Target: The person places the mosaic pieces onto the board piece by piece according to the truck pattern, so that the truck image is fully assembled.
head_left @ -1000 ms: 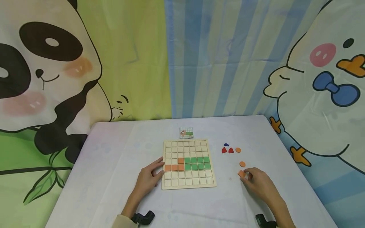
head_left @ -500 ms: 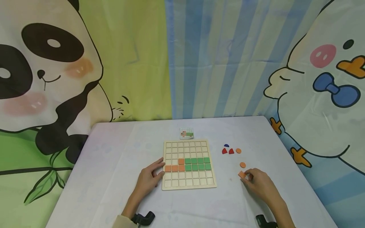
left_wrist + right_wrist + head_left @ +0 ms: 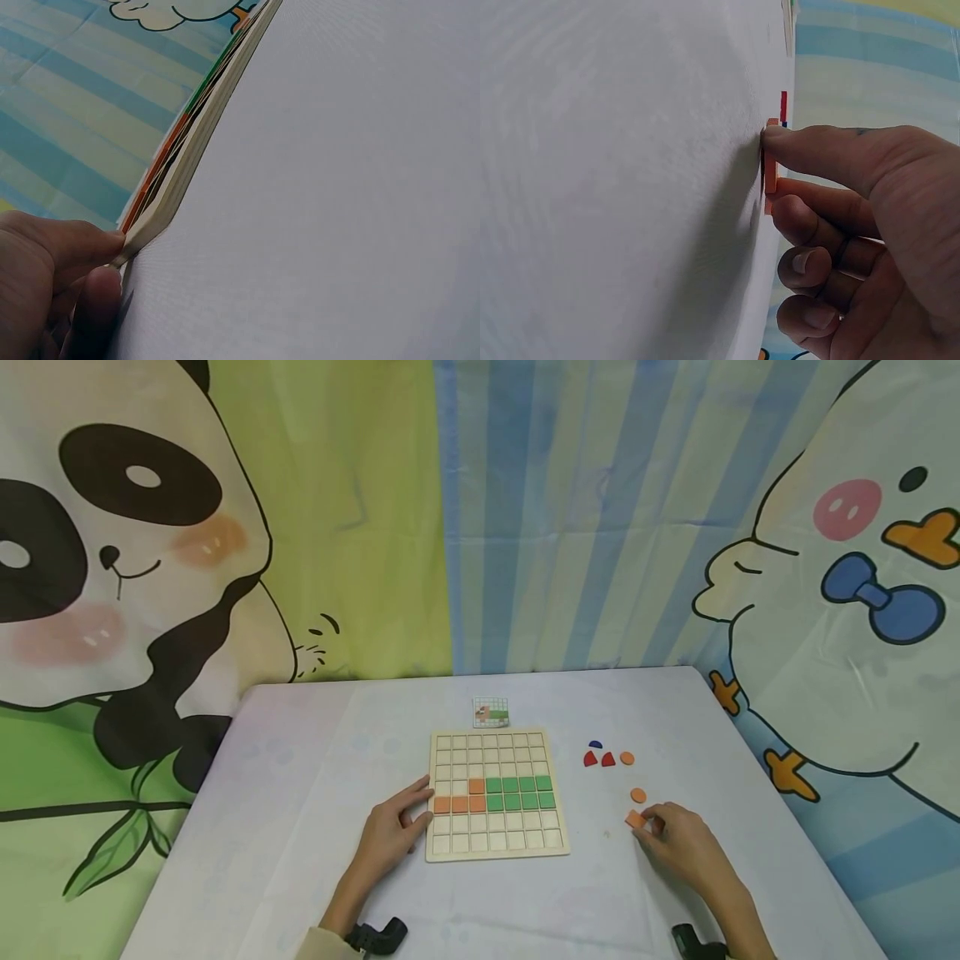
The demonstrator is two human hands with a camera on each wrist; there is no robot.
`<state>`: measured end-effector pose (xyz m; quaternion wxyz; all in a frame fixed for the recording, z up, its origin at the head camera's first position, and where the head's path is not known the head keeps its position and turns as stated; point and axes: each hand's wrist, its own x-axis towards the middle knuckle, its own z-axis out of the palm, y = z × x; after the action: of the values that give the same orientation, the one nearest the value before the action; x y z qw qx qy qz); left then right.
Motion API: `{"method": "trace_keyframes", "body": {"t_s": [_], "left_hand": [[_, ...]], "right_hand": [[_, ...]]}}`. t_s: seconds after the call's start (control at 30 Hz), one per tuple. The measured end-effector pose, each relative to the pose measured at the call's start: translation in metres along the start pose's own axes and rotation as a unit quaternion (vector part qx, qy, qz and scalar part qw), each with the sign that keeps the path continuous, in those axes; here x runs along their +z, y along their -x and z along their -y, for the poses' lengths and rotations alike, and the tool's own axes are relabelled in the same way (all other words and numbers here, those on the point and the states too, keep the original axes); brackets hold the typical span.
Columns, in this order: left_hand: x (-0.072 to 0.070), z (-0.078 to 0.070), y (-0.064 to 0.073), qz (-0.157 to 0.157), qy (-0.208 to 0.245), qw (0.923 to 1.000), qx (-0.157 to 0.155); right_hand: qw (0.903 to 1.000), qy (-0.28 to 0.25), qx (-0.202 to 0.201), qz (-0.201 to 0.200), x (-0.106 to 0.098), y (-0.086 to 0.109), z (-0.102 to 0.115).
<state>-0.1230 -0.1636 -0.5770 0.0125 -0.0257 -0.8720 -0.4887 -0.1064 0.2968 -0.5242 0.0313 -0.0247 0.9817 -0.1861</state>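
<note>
A light wooden grid board [image 3: 497, 841] lies flat on the table. Orange square tiles [image 3: 459, 804] and green square tiles [image 3: 520, 792] fill parts of two rows. My left hand [image 3: 386, 831] rests its thumb and a finger against the board's left edge; in the left wrist view its fingertips touch the board's side [image 3: 166, 202]. To the right of the board, my right hand [image 3: 686, 847] pinches an orange square tile [image 3: 634, 819] between thumb and finger. In the right wrist view this tile [image 3: 772, 169] stands close to the tabletop; whether it touches the cloth I cannot tell.
Two orange discs [image 3: 638, 795], two red wedge pieces [image 3: 590, 759] and a dark blue half-disc [image 3: 596, 744] lie right of the board. A small picture card [image 3: 491, 712] sits behind it. Printed curtains [image 3: 570, 527] hang behind the white table [image 3: 315, 735].
</note>
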Motion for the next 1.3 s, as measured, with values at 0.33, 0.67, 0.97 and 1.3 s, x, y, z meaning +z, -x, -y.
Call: {"method": "trace_keyframes", "body": {"t_s": [0.33, 0.67, 0.97, 1.3], "left_hand": [[0.000, 0.001, 0.001, -0.003, -0.002, 1.0000, 0.003], [0.000, 0.001, 0.001, -0.002, 0.001, 1.0000, 0.008], [-0.001, 0.000, 0.001, -0.001, 0.002, 1.0000, 0.002], [-0.001, 0.000, 0.001, 0.000, 0.000, 1.0000, 0.006]], "right_hand": [[0.9998, 0.007, -0.014, -0.015, 0.005, -0.010, 0.009], [0.9986, 0.010, -0.046, -0.024, 0.004, -0.023, 0.034], [0.9949, 0.018, -0.095, -0.029, 0.003, -0.034, 0.059], [0.9893, -0.009, -0.146, -0.008, 0.010, -0.049, 0.091]]}}
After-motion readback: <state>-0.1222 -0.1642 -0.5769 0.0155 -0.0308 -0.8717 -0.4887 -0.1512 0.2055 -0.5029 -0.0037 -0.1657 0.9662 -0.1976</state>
